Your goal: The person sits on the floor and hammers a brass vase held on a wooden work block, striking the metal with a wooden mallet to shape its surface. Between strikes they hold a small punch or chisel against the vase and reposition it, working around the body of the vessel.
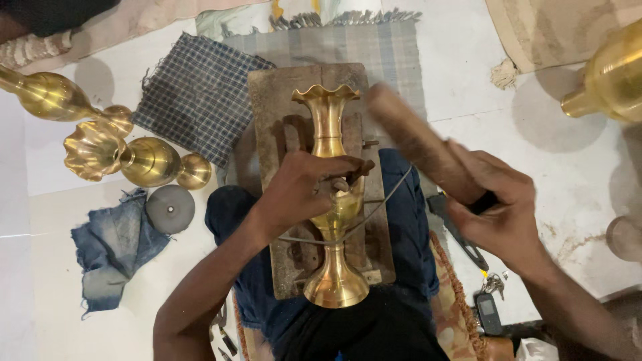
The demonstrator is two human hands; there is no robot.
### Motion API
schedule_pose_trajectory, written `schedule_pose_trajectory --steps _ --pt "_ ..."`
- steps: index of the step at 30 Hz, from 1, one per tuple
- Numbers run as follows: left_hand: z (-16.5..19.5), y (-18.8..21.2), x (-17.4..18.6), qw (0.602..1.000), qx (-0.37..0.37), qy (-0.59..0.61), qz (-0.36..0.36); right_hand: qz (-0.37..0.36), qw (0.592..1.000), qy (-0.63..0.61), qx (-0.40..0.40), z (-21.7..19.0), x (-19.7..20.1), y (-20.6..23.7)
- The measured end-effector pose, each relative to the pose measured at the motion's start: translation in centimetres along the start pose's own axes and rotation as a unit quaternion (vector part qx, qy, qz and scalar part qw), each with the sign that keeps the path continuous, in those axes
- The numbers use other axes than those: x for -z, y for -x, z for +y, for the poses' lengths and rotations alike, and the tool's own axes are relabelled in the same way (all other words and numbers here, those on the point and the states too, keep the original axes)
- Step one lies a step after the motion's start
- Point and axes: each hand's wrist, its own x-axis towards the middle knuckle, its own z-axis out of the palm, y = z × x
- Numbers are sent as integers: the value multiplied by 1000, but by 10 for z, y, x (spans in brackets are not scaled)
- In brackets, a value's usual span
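A brass vase (329, 127) with a fluted rim lies lengthwise on a worn wooden board (271, 100) across my lap. My left hand (297, 190) rests on the vase's belly and pinches a small dark metal tool against it. A wire (374, 210) loops around the vase and board. My right hand (498, 207) is to the right of the vase, gripping a thick wooden mallet (418, 144) that is blurred and angled toward the vase's neck.
Two more brass vases (124, 157) lie on the floor at left, beside a grey round disc (170, 208) and denim rag (110, 251). A checked cloth (194, 93) lies behind them. Another brass vessel (612, 77) sits at top right. Keys and a small phone (489, 311) lie near my right knee.
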Motion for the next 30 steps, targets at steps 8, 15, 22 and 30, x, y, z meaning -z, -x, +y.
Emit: schedule_pose_trajectory --steps 8,15,22,30 --pt "6 18 -16 992 81 33 96 -73 993 78 53 -17 5 -47" --pt "13 32 -47 965 104 -4 241 -151 950 255 95 -52 11 -74" --pt "22 34 -67 933 114 -34 340 -203 897 370 132 -84 -3 -92" --pt "28 32 -73 919 126 -20 373 -187 925 290 162 -103 -17 -96"
